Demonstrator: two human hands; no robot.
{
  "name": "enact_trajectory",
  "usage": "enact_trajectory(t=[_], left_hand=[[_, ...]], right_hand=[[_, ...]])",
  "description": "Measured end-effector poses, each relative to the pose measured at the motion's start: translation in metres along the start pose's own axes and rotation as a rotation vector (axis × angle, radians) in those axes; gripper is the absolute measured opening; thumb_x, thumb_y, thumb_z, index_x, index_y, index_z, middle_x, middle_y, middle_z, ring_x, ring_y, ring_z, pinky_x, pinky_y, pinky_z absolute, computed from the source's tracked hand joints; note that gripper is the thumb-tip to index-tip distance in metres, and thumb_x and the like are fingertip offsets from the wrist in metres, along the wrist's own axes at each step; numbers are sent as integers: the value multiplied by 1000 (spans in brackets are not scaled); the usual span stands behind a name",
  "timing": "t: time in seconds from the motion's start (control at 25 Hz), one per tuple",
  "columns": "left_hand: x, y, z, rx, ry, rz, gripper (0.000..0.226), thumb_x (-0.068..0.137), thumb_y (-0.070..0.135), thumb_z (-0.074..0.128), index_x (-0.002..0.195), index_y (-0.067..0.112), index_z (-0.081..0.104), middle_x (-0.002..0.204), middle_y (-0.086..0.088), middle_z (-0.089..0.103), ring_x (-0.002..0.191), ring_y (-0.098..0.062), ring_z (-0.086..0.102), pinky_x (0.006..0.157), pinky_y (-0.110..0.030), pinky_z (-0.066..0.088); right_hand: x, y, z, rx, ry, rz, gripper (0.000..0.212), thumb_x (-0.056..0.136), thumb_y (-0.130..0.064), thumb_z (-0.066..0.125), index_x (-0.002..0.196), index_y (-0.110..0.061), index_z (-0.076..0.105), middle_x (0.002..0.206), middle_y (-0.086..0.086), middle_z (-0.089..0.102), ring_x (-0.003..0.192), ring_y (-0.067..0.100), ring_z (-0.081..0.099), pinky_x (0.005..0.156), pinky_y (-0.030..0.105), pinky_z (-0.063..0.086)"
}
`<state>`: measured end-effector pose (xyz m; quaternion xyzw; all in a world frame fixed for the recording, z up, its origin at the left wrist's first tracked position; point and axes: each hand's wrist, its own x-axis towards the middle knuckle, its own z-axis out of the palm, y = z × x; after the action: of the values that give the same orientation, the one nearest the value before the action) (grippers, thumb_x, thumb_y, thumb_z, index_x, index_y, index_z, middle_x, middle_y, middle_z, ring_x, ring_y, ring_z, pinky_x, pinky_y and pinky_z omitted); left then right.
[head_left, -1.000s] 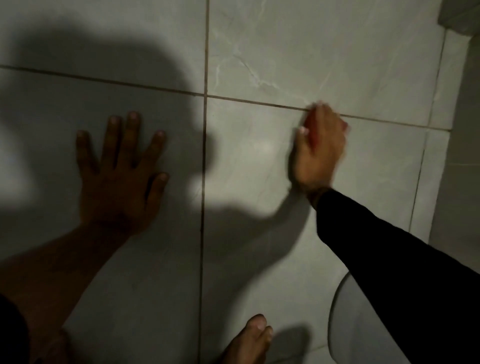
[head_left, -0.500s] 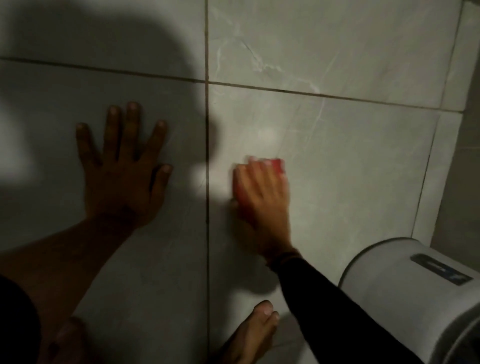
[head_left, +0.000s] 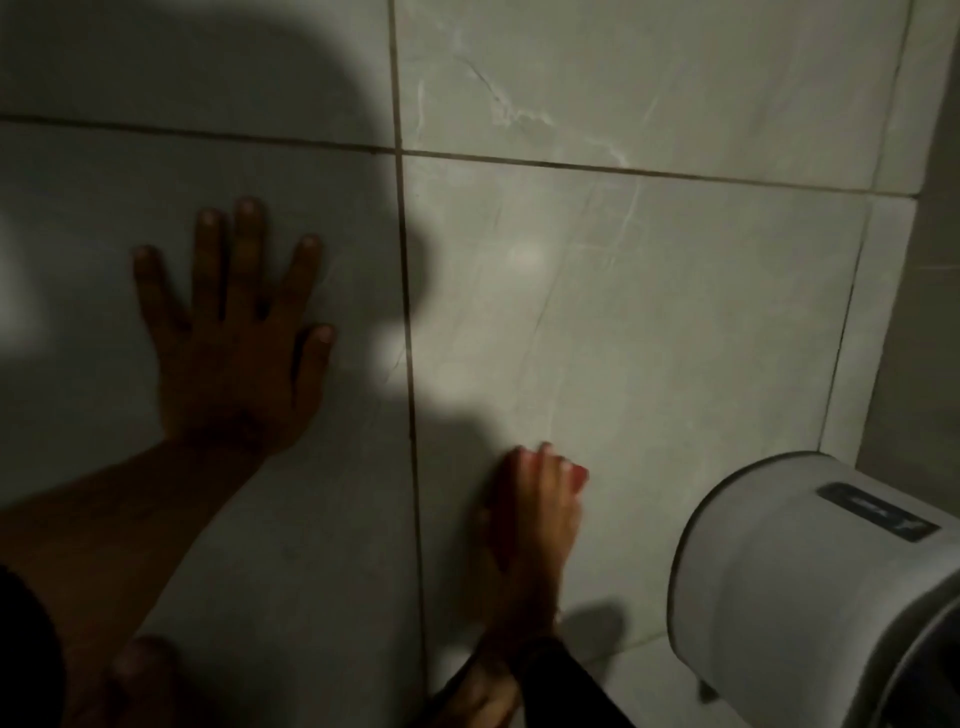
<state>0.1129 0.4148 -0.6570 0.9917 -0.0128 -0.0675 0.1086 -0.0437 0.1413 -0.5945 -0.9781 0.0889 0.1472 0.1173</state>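
– Since half a second ago the right hand (head_left: 530, 519) has slid back along the floor tile (head_left: 675, 322) toward the person, and it now sits low on that tile, just right of the dark grout line (head_left: 410, 426)
– And what does it have hold of?
– Its fingers (head_left: 543, 465) are curled down over a red pad (head_left: 579, 477), pressing it against the tile; only a small red edge shows past the fingertips, so the pad's shape is hard to tell
– What about the left hand (head_left: 234, 353)?
– Same place as before: flat on the neighbouring tile across the grout line, fingers straight and spread, holding nothing, mostly in shadow
– Anything near the red pad?
– A grey rounded casing (head_left: 810, 597) with a dark label on top stands to the right of it, near but apart. A black sleeve (head_left: 576, 691) covers the right wrist, and a bare foot (head_left: 483, 696) rests on the floor at the bottom edge, just beside that sleeve
– Is the tile wet?
– Cannot tell in this dim light
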Motion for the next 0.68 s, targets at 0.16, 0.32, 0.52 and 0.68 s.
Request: enact_trajectory(t=[0.16,0.32,0.52,0.68], left_hand=[[1,1,-3,15,-6,2,74,106,54,33,175,34,14,185,-14,1,170,-42,3,128,-74,-1],[2,0,0,23,12,8,74,106,55,32,175,36,13,185,-13,2,170,-42,4,128,-73,0],[2,-2,5,29,33,14,78,105,55,33,174,40,2,185,-12,4,170,-41,5,128,-73,1],[1,-3,1,17,11,13,78,105,55,34,175,38,4,185,-12,3,170,-41,6,129,-74,3]], right_hand=[[112,45,-38,107,258,419,69,103,-35,50,163,-3,39,172,21,36,163,41,29,131,66,22],[278,-14,-57,35,434,288,70,104,-44,48,165,-11,40,172,13,41,162,35,33,135,54,18],[248,-125,-14,24,367,-419,60,100,-30,55,155,-7,55,164,22,50,156,45,40,132,65,22],[54,-52,13,-30,-39,-538,71,101,-41,57,167,-26,35,180,4,21,168,33,14,132,63,18]])
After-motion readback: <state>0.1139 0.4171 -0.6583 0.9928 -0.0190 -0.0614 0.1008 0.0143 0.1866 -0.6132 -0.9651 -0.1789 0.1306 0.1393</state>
